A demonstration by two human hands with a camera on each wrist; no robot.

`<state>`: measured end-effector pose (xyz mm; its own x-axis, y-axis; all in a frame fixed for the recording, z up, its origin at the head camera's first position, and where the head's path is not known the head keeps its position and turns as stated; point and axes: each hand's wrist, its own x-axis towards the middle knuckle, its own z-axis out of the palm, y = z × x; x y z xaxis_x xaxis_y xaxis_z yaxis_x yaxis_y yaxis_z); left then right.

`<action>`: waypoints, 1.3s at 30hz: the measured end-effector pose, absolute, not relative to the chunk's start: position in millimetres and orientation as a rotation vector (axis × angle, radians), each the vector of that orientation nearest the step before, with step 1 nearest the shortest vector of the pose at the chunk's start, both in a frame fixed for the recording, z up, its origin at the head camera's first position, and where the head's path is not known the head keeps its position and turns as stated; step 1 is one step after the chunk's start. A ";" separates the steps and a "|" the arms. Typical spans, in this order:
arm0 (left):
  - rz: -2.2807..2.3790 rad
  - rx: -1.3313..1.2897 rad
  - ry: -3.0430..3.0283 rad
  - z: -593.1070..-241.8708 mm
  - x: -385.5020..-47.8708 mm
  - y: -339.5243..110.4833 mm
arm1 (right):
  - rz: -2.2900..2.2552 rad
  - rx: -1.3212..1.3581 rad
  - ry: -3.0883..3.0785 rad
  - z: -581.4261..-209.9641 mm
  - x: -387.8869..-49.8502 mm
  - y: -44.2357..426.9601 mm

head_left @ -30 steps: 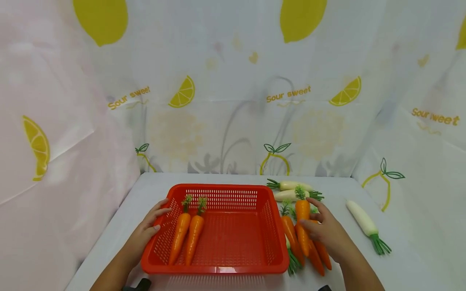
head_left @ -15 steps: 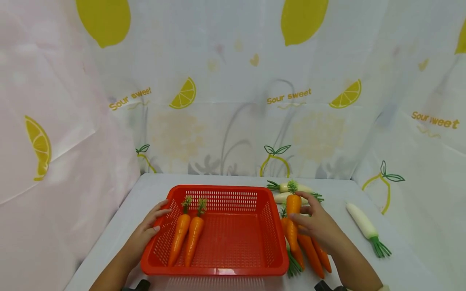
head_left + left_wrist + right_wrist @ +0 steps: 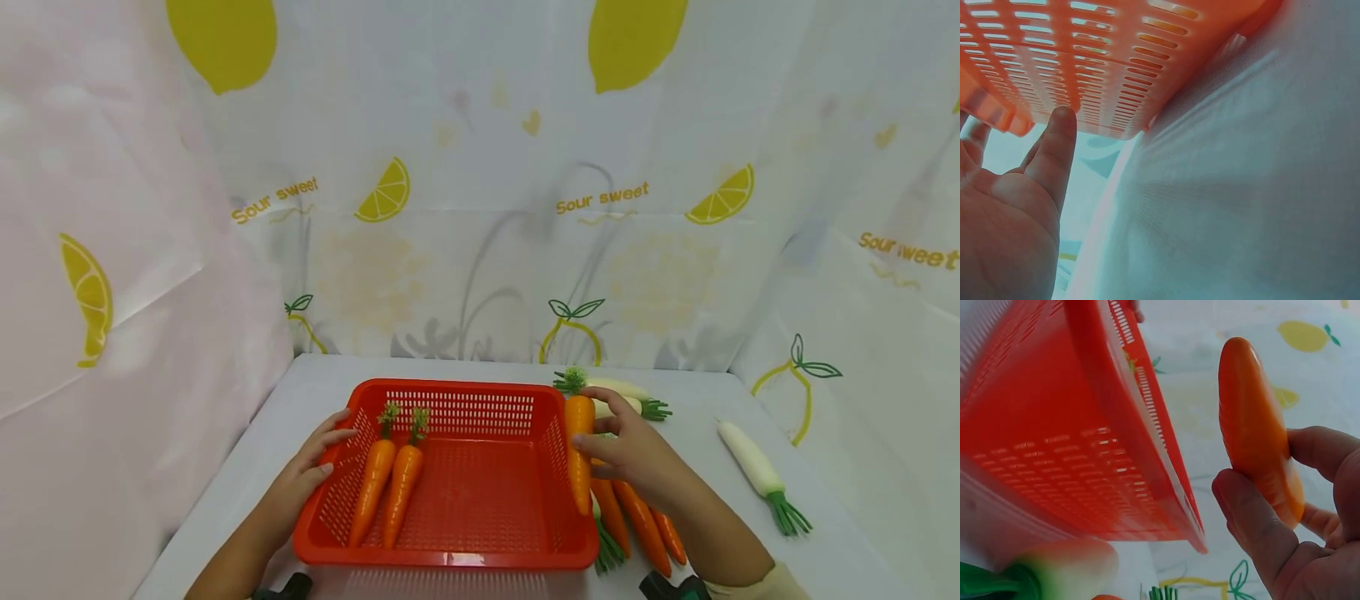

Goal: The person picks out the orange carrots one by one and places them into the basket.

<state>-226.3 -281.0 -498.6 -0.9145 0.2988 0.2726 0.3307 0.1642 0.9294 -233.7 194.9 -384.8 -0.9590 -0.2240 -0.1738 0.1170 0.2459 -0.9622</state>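
Here, the right hand (image 3: 630, 443) holds one carrot (image 3: 580, 417) in a pinched grip near the basket's (image 3: 450, 555) right rim, and it partly hides other carrots (image 3: 642, 529). The left hand (image 3: 303, 468), fingers fairly straight, touches the basket's left rim.

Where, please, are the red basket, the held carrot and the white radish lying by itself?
Red basket (image 3: 390, 556), head view, front rim.
Held carrot (image 3: 580, 418), head view, upper orange body.
White radish (image 3: 752, 460), head view, middle of white body.

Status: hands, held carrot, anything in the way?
Right hand holds a carrot, off the table. Left hand rests on left rim of the red basket. Possible snag: right rim, close to the carrot.
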 end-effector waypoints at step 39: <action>-1.922 -0.666 -2.361 -499.0 -226.7 -280.5 | -1.602 -0.306 2.072 -377.0 -264.7 105.0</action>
<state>-226.7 -280.5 -499.0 -0.9084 0.3079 0.2830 0.3396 0.1481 0.9288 -264.7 105.0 -377.0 -0.8500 -0.4648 -0.2480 0.1231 0.2825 -0.9513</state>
